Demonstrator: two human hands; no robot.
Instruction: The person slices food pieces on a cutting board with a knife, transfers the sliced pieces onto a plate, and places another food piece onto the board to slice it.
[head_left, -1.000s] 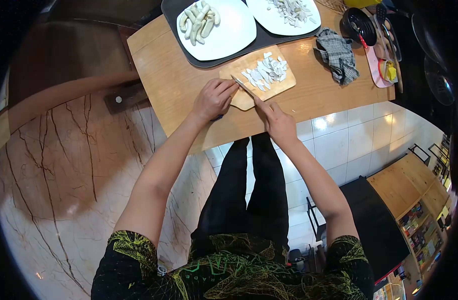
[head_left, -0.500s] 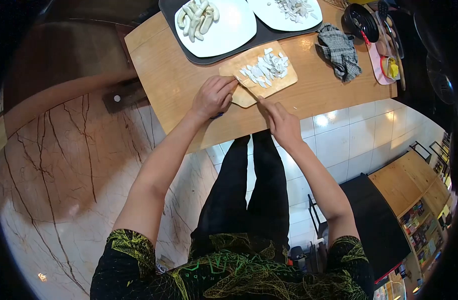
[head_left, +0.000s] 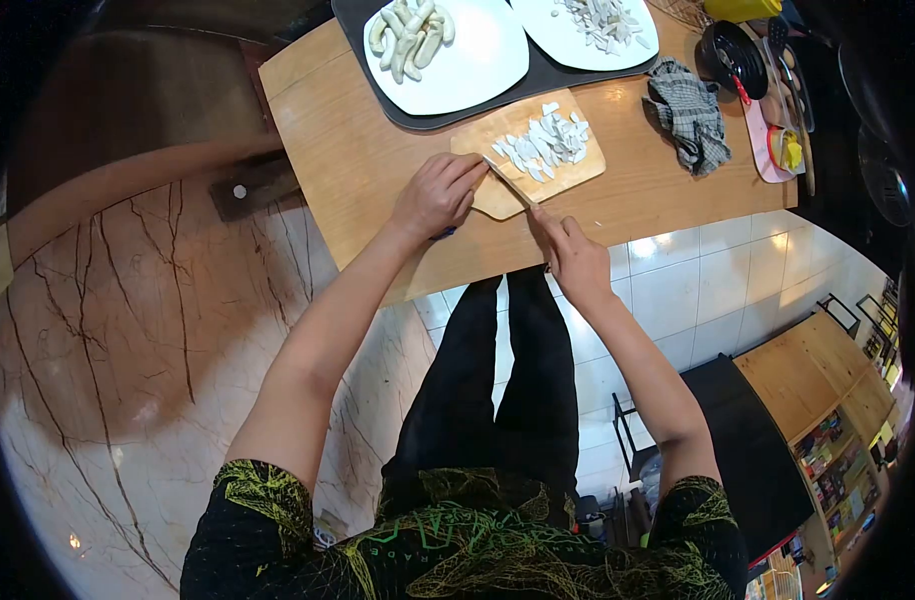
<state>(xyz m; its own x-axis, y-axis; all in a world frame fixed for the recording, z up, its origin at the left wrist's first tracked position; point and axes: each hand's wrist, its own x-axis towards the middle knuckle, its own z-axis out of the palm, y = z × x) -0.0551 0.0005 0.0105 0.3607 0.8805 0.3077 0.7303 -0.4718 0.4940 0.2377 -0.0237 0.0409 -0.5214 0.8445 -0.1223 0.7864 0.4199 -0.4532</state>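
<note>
My right hand (head_left: 573,255) is closed round the handle of a knife (head_left: 511,184), whose blade lies slanting over the wooden cutting board (head_left: 498,201). At the board's left edge my left hand (head_left: 440,194) is closed, its fingertips pressed together beside the blade's tip. Whatever those fingers grip is too small and hidden to name. Many thin pale slices (head_left: 545,142) are spread over the upper part of the board, just right of the blade.
Behind the board, a dark tray (head_left: 415,121) holds a white plate (head_left: 488,75) of whole peeled pieces and another plate (head_left: 578,50) of slices. To the right are a checkered cloth (head_left: 690,115), a black bowl (head_left: 733,60) and a pink board (head_left: 768,155).
The board, plates and cloth appear slightly further right in the view. Both hands keep their hold, and the knife has shifted a little over the board.
</note>
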